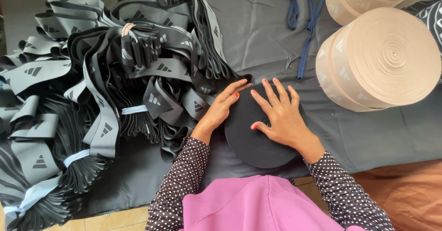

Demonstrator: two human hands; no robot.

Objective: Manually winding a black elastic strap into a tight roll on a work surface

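Pressing flat on the black elastic roll [258,134], the right hand [281,116] lies with fingers spread open across its top, gripping nothing. The left hand [223,106] rests its extended fingers against the roll's left rim, also open. The roll lies flat on the dark cloth [377,129] near the person, at centre. Even palm pressure, with the left fingers steadying the rim, probably keeps the coils from springing loose. The heap of cut bands [115,83] crowds the left; beige rolls [382,58] sit far right. Open cloth remains between.
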